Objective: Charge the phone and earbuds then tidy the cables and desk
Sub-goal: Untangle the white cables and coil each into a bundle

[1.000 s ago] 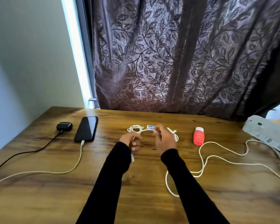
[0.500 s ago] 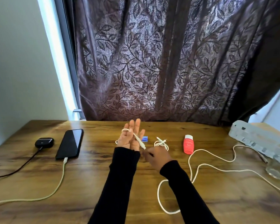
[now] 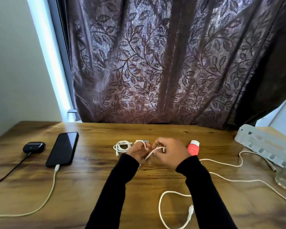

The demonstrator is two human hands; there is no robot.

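The short white cable (image 3: 153, 152) is up off the worktop (image 3: 92, 192), near the middle of the far edge. The left hand (image 3: 137, 151) has a loop of it wound round its fingers. The right hand (image 3: 170, 152) pinches the plug end of the same cable.

To wind it well, I think the right hand should lay each turn flat beside the last one, pull gently, and tuck the plug in at the end so the loops do not spring open.

Just left of the hands lies a small coiled cable (image 3: 121, 147). A long white cable (image 3: 221, 177) snakes loose over the right side and near edge; it looks like the next thing to tidy.

At the left end, the phone (image 3: 62, 148) and the earbuds case (image 3: 33, 147) both have cables plugged in.

A red bottle (image 3: 193, 147) lies just right of the right hand.
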